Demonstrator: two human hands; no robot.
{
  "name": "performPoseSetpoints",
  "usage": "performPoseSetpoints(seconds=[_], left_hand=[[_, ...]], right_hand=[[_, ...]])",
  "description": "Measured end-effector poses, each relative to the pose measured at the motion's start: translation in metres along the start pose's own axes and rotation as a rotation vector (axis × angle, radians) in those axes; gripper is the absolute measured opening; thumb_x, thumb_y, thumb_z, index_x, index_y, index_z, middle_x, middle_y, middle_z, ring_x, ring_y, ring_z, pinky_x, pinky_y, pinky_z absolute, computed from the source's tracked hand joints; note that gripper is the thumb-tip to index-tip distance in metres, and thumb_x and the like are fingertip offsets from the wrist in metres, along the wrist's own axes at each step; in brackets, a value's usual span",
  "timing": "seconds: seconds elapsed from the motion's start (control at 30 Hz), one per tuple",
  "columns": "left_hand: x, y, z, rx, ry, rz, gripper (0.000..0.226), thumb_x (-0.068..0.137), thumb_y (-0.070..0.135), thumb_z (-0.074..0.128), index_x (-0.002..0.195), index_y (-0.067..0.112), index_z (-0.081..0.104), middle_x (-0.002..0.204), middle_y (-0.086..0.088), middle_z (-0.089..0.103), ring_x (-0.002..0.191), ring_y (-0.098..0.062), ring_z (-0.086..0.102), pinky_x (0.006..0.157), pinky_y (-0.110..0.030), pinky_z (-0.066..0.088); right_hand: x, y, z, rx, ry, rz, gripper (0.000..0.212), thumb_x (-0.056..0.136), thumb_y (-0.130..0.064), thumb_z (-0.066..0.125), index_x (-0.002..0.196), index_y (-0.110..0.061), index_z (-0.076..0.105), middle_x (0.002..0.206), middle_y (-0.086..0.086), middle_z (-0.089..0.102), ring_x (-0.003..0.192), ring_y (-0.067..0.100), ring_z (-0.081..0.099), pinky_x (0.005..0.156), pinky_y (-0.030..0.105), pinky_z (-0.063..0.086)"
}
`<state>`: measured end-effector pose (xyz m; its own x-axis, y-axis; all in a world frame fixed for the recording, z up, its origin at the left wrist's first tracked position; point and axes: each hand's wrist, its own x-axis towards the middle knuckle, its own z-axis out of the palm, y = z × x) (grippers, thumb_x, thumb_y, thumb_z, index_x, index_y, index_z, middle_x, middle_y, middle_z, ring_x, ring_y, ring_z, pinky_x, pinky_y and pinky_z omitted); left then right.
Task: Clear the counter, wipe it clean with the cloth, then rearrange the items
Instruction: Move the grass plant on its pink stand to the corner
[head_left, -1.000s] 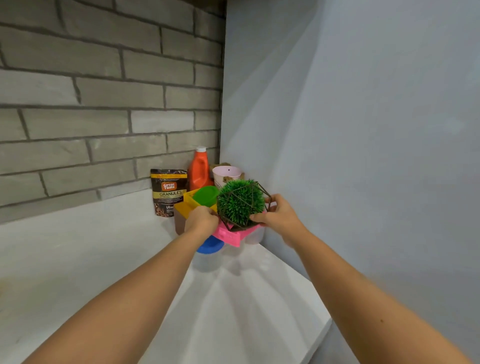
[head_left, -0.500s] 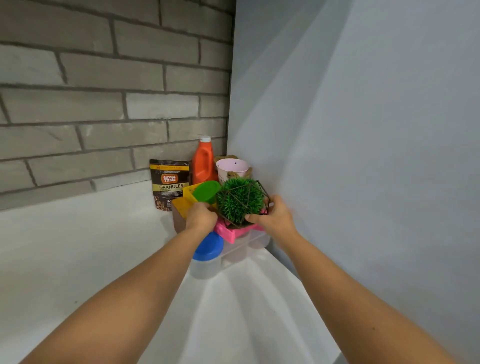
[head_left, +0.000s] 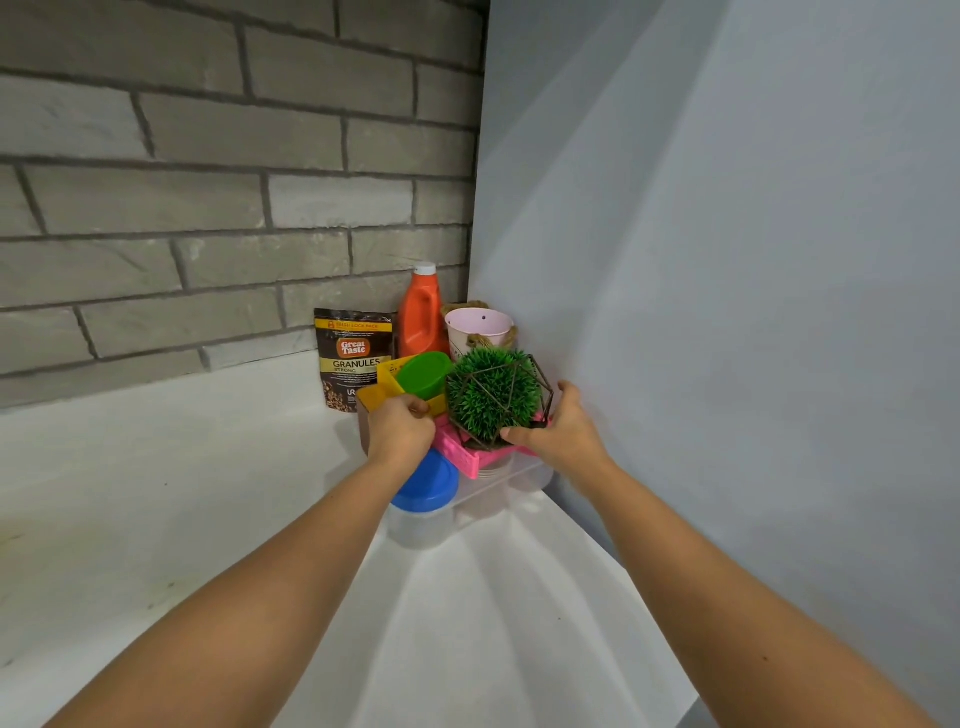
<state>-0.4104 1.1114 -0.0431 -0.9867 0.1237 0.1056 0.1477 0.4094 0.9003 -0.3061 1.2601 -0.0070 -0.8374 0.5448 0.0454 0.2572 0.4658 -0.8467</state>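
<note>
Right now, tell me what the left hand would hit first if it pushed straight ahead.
The left hand points toward the back corner. Pushed straight on, it would likely meet the yellow box at its fingers first, then the green lid. Depth is hard to judge here.

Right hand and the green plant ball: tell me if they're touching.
Touching. The head view shows the right hand with its thumb pressed against the wire frame around the green plant ball, no gap between them.

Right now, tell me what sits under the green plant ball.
The green plant ball in its wire frame rests on a pink tray, itself above a clear container. The hands hide the tray's other contents.
</note>
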Motion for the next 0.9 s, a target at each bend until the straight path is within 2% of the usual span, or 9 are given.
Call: performPoseSetpoints(seconds=[0.07,0.2,0.3,0.43,0.57,0.7,0.9], left_hand=[[-0.001,0.001,-0.002,0.006,0.000,0.003,0.017,0.081,0.004,0.055,0.092,0.011,0.066,0.094,-0.013,0.070,0.085,-0.033,0.066,0.081,-0.044,0.055],[-0.005,0.004,-0.006,0.021,0.005,0.006,0.020,0.079,0.004,0.054,0.077,0.023,0.059,0.088,-0.013,0.070,0.084,-0.033,0.066,0.079,-0.044,0.056],[-0.010,0.010,-0.011,0.028,0.022,0.027,0.020,0.080,0.003,0.053,0.076,0.021,0.058,0.086,-0.013,0.069,0.083,-0.032,0.065,0.079,-0.044,0.056],[-0.017,0.017,-0.020,0.041,0.058,0.076,0.014,0.083,0.003,0.053,0.083,0.012,0.064,0.088,-0.012,0.068,0.086,-0.028,0.063,0.080,-0.035,0.053],[-0.022,0.020,-0.032,0.030,0.080,0.101,0.012,0.084,0.002,0.054,0.089,0.007,0.064,0.087,-0.010,0.065,0.082,-0.024,0.058,0.073,-0.028,0.048],[-0.029,0.019,-0.048,0.044,0.110,0.090,0.014,0.085,0.005,0.054,0.094,0.009,0.064,0.086,-0.004,0.059,0.081,-0.020,0.054,0.076,-0.030,0.050],[-0.045,0.010,-0.077,0.032,0.123,0.091,0.012,0.086,0.008,0.055,0.095,0.009,0.063,0.091,-0.007,0.061,0.085,-0.021,0.055,0.075,-0.028,0.046]], right_hand=[[-0.003,-0.002,-0.003,-0.017,-0.034,-0.001,0.096,0.071,-0.020,0.080,0.143,-0.007,0.018,0.139,0.012,0.042,0.126,0.027,0.043,0.094,0.028,0.038],[-0.007,-0.006,-0.005,-0.040,-0.077,0.026,0.110,0.072,-0.021,0.080,0.149,-0.012,0.003,0.147,0.011,0.030,0.134,0.028,0.034,0.105,0.035,0.034],[-0.011,-0.012,-0.008,-0.065,-0.060,0.009,0.109,0.073,-0.023,0.079,0.150,-0.015,0.003,0.147,0.012,0.025,0.135,0.029,0.032,0.108,0.035,0.031],[-0.017,-0.021,-0.012,-0.131,0.000,-0.045,0.105,0.073,-0.030,0.077,0.150,-0.016,0.007,0.145,0.012,0.024,0.135,0.029,0.029,0.109,0.038,0.030],[-0.027,-0.033,-0.011,-0.147,0.086,-0.109,0.098,0.074,-0.034,0.076,0.148,-0.016,0.014,0.142,0.013,0.027,0.134,0.031,0.029,0.109,0.042,0.032],[-0.043,-0.048,-0.006,-0.173,0.172,-0.190,0.087,0.076,-0.035,0.074,0.145,-0.015,0.024,0.140,0.012,0.031,0.131,0.030,0.033,0.107,0.042,0.035],[-0.075,-0.067,0.014,-0.146,0.257,-0.318,0.065,0.077,-0.027,0.072,0.132,-0.013,0.041,0.127,0.012,0.040,0.121,0.031,0.042,0.103,0.043,0.038]])
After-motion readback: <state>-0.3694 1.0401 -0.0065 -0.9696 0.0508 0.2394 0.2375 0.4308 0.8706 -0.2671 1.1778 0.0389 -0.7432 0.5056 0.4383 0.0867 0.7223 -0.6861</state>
